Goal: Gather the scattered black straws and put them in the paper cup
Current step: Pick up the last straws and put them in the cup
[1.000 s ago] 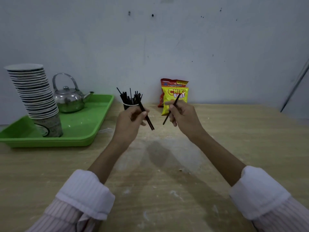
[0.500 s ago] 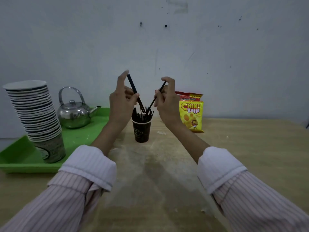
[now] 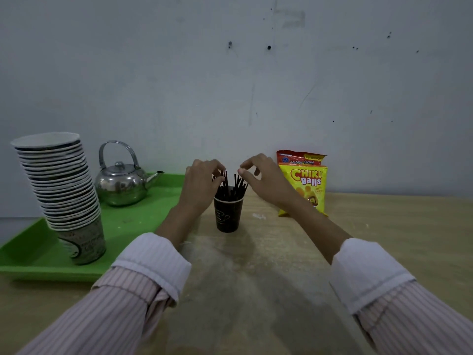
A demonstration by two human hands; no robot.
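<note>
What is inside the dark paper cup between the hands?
A bunch of black straws stands in the dark paper cup, tops above the rim. Their lower ends and the cup's bottom are hidden by its wall.

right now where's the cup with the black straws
In the head view the dark paper cup stands mid-table, right of the green tray and left of the snack bag, below both hands.

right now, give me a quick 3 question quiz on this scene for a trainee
1. True or false: the black straws stand in the dark paper cup.
2. What does the kettle sit on? A) green tray B) bare table C) snack bag
3. Which hand is nearer the snack bag?

Key:
1. True.
2. A, the green tray.
3. The right hand; the left hand is on the tray side of the cup.
</note>
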